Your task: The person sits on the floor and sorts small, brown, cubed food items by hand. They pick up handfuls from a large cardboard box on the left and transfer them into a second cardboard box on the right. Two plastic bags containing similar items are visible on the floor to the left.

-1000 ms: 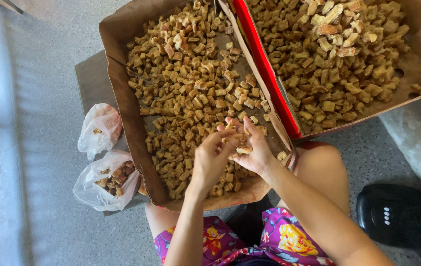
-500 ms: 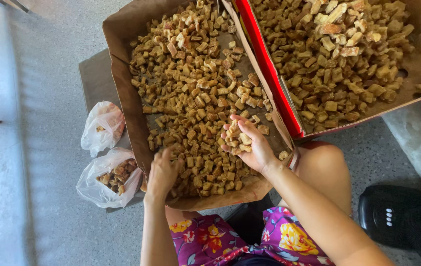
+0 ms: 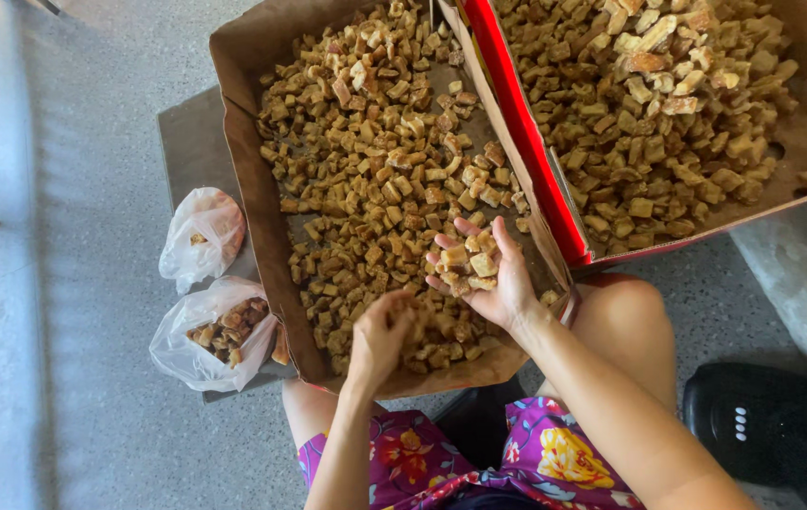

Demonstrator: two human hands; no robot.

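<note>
My right hand (image 3: 493, 274) lies palm up over the near end of the brown cardboard tray (image 3: 243, 179), fingers spread apart and cupped under a small heap of tan dried chunks (image 3: 467, 266). My left hand (image 3: 380, 335) hangs just beside it, a little nearer to me, fingers curled together over the loose pieces at the tray's front edge; I cannot tell whether they pinch anything. The tray is full of the same golden-brown pieces, thinner toward its middle, and rests partly on a grey tabletop (image 3: 191, 142) and partly over my knees.

To the right, a second box with a red rim (image 3: 517, 123) overlaps the tray's right wall, also heaped with chunks, and crowds my right wrist. To the left of the tray lie two thin plastic bags: the nearer bag (image 3: 205, 335) holds darker pieces and touches the tray's wall, the farther bag (image 3: 200, 236) is nearly flat. A black object (image 3: 767, 425) sits on the speckled floor (image 3: 73, 283) by my right knee.
</note>
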